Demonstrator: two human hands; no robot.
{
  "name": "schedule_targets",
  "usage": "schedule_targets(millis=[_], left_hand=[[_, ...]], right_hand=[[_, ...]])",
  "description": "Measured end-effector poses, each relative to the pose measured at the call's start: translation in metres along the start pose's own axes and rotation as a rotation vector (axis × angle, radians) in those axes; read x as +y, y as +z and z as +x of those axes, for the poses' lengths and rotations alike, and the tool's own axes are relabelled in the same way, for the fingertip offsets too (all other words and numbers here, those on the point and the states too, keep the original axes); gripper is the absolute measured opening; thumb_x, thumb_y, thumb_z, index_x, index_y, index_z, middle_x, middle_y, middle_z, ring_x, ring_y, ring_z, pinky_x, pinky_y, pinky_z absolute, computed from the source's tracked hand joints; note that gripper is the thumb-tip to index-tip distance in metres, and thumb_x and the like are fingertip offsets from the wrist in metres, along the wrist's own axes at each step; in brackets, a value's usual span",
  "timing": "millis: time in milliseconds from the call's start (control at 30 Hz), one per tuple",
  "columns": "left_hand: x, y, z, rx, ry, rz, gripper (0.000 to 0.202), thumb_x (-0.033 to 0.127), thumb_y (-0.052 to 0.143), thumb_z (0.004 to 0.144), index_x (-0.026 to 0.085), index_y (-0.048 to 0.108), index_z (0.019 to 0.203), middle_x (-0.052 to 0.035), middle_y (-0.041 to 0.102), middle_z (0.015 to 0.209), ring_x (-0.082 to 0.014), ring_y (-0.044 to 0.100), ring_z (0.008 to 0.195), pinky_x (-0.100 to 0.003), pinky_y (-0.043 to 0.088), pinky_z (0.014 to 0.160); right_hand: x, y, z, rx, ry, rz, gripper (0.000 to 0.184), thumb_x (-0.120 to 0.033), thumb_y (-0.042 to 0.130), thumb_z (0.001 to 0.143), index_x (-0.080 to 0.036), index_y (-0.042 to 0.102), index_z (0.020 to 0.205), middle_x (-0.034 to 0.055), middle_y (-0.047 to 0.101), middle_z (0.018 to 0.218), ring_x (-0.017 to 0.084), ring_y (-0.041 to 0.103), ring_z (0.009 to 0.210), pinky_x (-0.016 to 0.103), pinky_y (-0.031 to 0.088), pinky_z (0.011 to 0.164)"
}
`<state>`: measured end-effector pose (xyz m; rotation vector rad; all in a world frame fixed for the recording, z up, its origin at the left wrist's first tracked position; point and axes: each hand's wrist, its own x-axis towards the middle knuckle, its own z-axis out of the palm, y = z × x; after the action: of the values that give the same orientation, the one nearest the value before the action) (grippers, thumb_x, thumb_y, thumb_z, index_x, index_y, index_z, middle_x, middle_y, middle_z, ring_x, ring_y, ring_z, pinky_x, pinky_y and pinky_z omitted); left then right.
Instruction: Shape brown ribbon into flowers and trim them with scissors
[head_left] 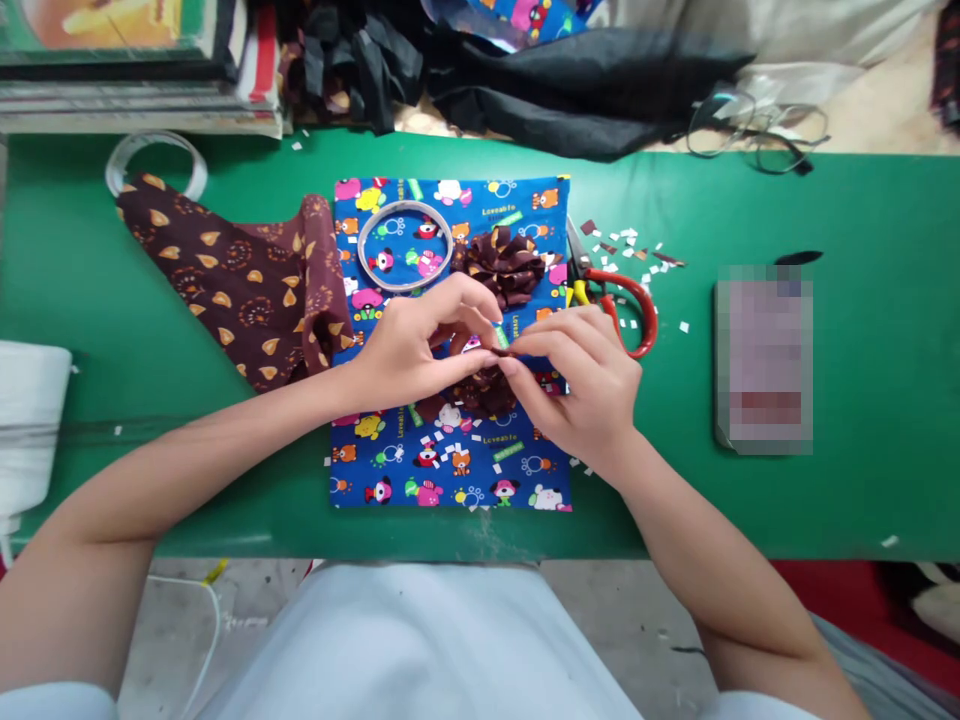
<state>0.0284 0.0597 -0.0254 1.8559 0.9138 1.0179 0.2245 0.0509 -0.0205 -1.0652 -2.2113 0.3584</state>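
Note:
My left hand (420, 345) and my right hand (585, 375) meet over a blue cartoon-print cloth (375, 430). Between their fingertips they pinch a small brown fabric piece (501, 352); its exact shape is mostly hidden. Just beyond the fingers sits a gathered brown fabric ruffle (504, 268). More ruffled brown fabric (484, 392) shows below them, partly covered. A roll of tape (363, 255) rests on the blue cloth, above my left hand. Red-handled scissors (646, 318) lie behind my right hand. Patterned brown cloth (225, 275) spreads out to the left.
Small white and brown scraps (630, 240) are strewn over the green table (862, 330). A second tape roll (196, 170) is at the back left, near stacked books (135, 100). Eyeglasses (787, 140) and black fabric (585, 90) lie along the far edge. A blurred box-like object (765, 360) stands right.

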Motion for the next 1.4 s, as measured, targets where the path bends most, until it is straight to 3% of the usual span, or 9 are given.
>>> schedule_targets(millis=[100,433,567,667,800,1067,1267,1400], left_hand=[[0.0002,0.0035,-0.0012,0.008,-0.005,0.01,0.024,0.022,0.063,0.083,0.02,0.05,0.103,-0.0008,0.068,0.086,-0.0099,0.064,0.071,-0.023,0.05,0.056],[-0.0068,-0.0001,0.0015,0.005,-0.041,0.001,0.022,0.023,0.061,0.084,0.021,0.048,0.101,0.0005,0.065,0.084,-0.0095,0.064,0.07,-0.022,0.046,0.052],[-0.0069,-0.0005,0.0022,0.029,-0.042,-0.011,0.021,0.023,0.062,0.084,0.021,0.048,0.1,0.0006,0.065,0.084,-0.0093,0.064,0.07,-0.022,0.045,0.051],[-0.0061,0.0,0.0016,0.016,-0.035,0.001,0.022,0.022,0.061,0.085,0.021,0.049,0.103,-0.0001,0.065,0.086,-0.0101,0.064,0.073,-0.023,0.049,0.056],[-0.0048,0.0013,0.0003,-0.012,0.028,0.075,0.023,0.018,0.06,0.084,0.02,0.05,0.104,-0.0006,0.065,0.087,-0.0109,0.065,0.075,-0.024,0.053,0.061],[-0.0037,0.0043,-0.0015,0.023,0.22,0.3,0.022,0.011,0.058,0.083,0.018,0.052,0.103,-0.0005,0.065,0.09,-0.0099,0.066,0.077,-0.022,0.055,0.068],[-0.0041,0.0055,-0.0033,0.02,0.318,0.39,0.02,0.011,0.057,0.084,0.017,0.05,0.102,-0.0014,0.064,0.085,-0.0107,0.063,0.076,-0.022,0.053,0.068],[-0.0048,0.0052,-0.0044,-0.004,0.33,0.426,0.017,0.013,0.054,0.086,0.017,0.05,0.102,-0.0014,0.063,0.083,-0.0112,0.061,0.075,-0.024,0.052,0.068]], right_hand=[[-0.0009,0.0013,-0.0002,0.014,0.026,0.017,0.012,-0.025,0.057,0.085,-0.023,0.06,0.074,0.0031,0.065,0.073,0.02,0.06,0.075,0.038,0.048,0.072],[-0.0033,0.0056,-0.0006,0.174,0.092,0.054,0.01,-0.024,0.06,0.084,-0.024,0.06,0.074,0.0018,0.067,0.072,0.019,0.061,0.073,0.036,0.049,0.07],[-0.0036,0.0061,-0.001,0.124,0.144,0.037,0.012,-0.025,0.058,0.083,-0.024,0.058,0.071,0.0015,0.066,0.072,0.02,0.061,0.073,0.037,0.048,0.072],[-0.0035,0.0065,-0.0008,0.069,0.162,0.035,0.004,-0.026,0.059,0.081,-0.024,0.061,0.079,0.0024,0.067,0.077,0.021,0.061,0.077,0.038,0.047,0.075],[-0.0037,0.0055,-0.0004,0.039,0.131,0.078,0.018,-0.026,0.061,0.078,-0.023,0.062,0.096,0.0034,0.068,0.083,0.022,0.061,0.081,0.038,0.047,0.076],[-0.0045,0.0038,-0.0042,0.023,0.009,0.077,0.023,-0.032,0.06,0.079,-0.022,0.06,0.099,0.005,0.069,0.087,0.024,0.059,0.085,0.04,0.045,0.078],[-0.0031,0.0069,-0.0039,0.045,0.078,0.088,0.002,-0.024,0.06,0.082,-0.023,0.061,0.083,0.0021,0.068,0.076,0.021,0.059,0.077,0.038,0.046,0.075],[-0.0031,0.0045,-0.0007,0.015,0.112,0.178,0.008,-0.021,0.059,0.082,-0.023,0.058,0.074,0.0009,0.066,0.071,0.018,0.058,0.071,0.036,0.046,0.073]])
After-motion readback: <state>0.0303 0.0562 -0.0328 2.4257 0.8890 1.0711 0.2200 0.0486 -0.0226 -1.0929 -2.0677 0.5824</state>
